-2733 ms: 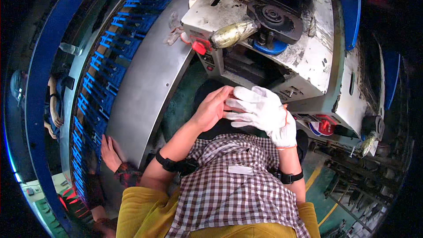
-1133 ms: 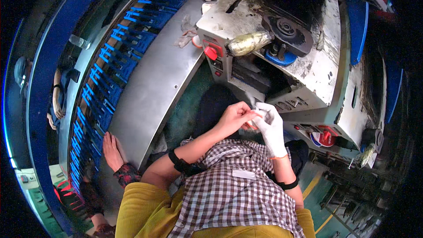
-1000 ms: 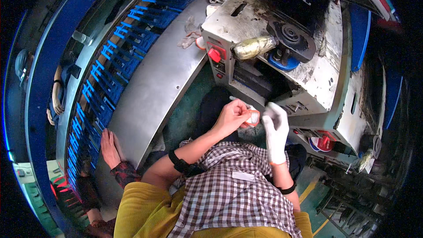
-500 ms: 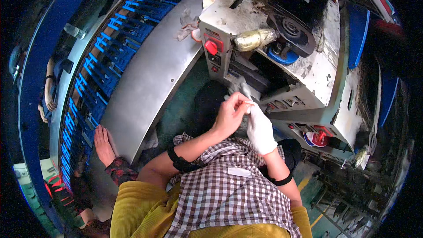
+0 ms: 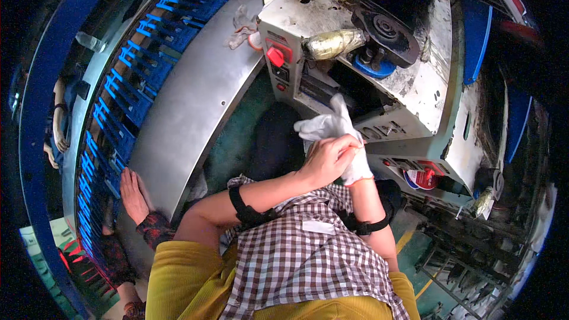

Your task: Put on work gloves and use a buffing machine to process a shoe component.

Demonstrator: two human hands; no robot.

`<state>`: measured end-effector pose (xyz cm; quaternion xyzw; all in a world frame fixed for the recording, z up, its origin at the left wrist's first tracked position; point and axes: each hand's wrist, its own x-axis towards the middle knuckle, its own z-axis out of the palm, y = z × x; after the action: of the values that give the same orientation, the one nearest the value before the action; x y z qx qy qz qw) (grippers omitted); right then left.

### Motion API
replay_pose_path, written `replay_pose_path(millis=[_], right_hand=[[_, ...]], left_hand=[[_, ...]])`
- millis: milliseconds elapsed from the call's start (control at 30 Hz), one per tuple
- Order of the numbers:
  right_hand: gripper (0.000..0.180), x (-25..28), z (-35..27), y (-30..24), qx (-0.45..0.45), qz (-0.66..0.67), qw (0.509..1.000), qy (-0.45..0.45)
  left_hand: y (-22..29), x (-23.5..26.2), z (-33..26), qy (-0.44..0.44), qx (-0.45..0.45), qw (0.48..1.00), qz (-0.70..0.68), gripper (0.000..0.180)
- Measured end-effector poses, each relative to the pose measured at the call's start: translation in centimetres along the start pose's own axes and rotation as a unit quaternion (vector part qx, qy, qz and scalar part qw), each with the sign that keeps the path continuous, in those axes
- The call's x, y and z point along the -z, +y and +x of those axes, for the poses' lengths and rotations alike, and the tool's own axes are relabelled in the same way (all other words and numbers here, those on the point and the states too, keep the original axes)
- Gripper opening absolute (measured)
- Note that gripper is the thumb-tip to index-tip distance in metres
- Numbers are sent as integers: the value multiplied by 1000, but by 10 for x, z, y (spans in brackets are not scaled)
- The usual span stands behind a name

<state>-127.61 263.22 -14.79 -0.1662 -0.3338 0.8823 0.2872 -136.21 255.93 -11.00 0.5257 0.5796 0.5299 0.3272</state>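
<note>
A white knit glove [image 5: 326, 125] covers my right hand [image 5: 347, 142], its fingers and thumb spread apart and holding nothing. My bare left hand [image 5: 329, 161] crosses over the gloved palm near the wrist. Its fingertips are pinched together at the glove's edge and appear to grip the fabric. An orange band rims the glove's cuff at my wrist. Both hands are above my lap, over a brown-and-white checked apron [image 5: 308, 249], in front of a worn white machine [image 5: 415, 115].
A curved metal counter [image 5: 178, 106] runs along the left, beside blue slotted racks [image 5: 136, 89]. A co-worker's hand [image 5: 134, 197] rests on it. Loose gloves [image 5: 242, 29] lie at its far end. The machine carries a red switch [image 5: 275, 56], a yellowish wrapped bundle [image 5: 335, 44] and a dark clamp-like part [image 5: 388, 32].
My gloved right hand has turned and its fingers have spread. My left hand has shifted slightly right and down, from the glove's finger area toward its wrist. The view has moved slightly.
</note>
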Motion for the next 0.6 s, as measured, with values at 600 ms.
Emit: replay_pose_path(millis=[600], right_hand=[[75,-9,37,5,24,106,989,101]], left_hand=[[11,-23,-14,-22,70,990,-123,18]])
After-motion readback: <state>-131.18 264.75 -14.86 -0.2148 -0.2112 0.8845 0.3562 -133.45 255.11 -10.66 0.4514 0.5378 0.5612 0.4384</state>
